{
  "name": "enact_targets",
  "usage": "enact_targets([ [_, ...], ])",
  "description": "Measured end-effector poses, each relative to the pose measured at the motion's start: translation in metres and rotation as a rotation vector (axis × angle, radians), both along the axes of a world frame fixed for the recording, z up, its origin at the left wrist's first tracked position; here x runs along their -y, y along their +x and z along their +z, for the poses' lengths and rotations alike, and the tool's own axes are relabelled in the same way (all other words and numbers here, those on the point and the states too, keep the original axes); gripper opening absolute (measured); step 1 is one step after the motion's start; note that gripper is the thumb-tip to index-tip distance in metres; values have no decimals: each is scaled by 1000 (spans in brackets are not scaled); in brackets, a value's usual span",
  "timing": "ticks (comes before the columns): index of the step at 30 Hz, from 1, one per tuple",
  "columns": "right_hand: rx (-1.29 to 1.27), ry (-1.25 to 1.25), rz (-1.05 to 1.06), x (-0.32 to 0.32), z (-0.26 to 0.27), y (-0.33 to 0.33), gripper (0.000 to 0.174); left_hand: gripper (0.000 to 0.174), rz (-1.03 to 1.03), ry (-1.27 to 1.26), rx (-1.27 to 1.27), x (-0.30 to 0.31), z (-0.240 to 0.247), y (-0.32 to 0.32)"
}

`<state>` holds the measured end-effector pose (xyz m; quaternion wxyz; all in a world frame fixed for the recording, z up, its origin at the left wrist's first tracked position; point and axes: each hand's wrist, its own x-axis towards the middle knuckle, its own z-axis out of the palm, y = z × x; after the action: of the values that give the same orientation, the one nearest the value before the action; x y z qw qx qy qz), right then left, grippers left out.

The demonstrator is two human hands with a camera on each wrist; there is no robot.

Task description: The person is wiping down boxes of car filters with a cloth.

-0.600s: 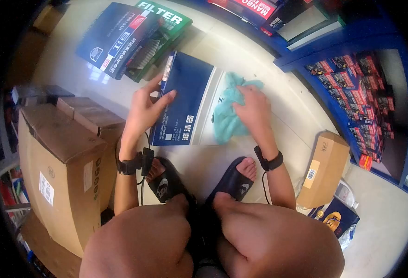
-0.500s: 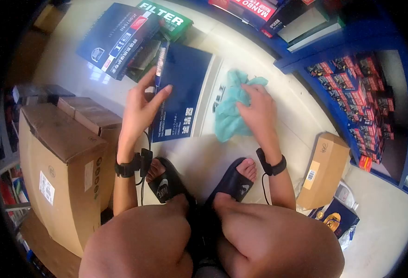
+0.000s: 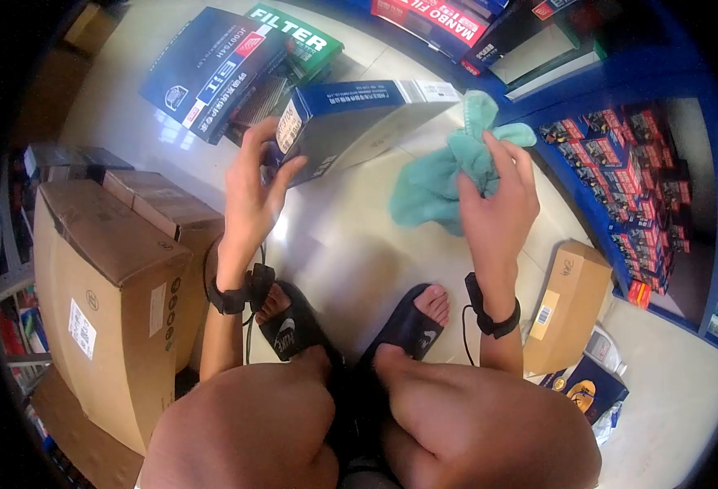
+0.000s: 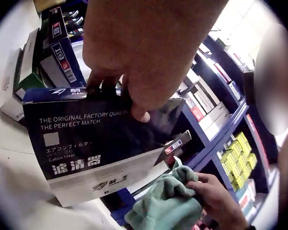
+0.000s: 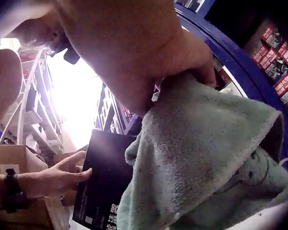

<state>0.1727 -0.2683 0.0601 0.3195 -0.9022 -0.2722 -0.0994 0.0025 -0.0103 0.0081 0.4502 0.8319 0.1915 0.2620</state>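
My left hand (image 3: 255,191) grips one end of a blue-and-white cabin filter box (image 3: 351,99), thumb on one broad face and fingers round the far side. The box is tipped so its narrow printed side faces up in the head view. In the left wrist view its broad face reads "Cabin filter" over a white band. To the right of the box, my right hand (image 3: 502,200) pinches a teal cloth (image 3: 432,189), which hangs bunched below the fingers. The cloth (image 5: 197,148) fills much of the right wrist view, with the box behind it.
Beyond my left hand a blue box (image 3: 212,69) and a green "FILTER" box (image 3: 314,49) lie on the tiled floor. Large cardboard cartons (image 3: 106,236) stand at the left. Blue shelving (image 3: 530,102) with stacked boxes runs along the right, near a small carton (image 3: 567,306).
The box has tilted from showing its broad face to showing its narrow side. My right hand has lifted the cloth off the box's white part and moved right.
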Motion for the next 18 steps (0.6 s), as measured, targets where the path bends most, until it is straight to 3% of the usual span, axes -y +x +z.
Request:
enact_targets([
  [3,67,50,16,-1,8,0,58,53,36,112,65,-2,-5,2],
  [5,158,55,165,-5,16,-3,62,53,-8,146,146,4,3,4],
  [9,207,19,277,-18,19,-18,65,53,37,56,106,19,1,-4],
  [11,132,-55,359,-22,18,-21,66,53,-54,27,101,24,13,-4],
  [12,133,-55,359,-22,18,-20,66,53,-98,62,251,22,10,3],
  [18,239,-138,523,-31,44,-32,56,43,-109,127,252,29,16,7],
])
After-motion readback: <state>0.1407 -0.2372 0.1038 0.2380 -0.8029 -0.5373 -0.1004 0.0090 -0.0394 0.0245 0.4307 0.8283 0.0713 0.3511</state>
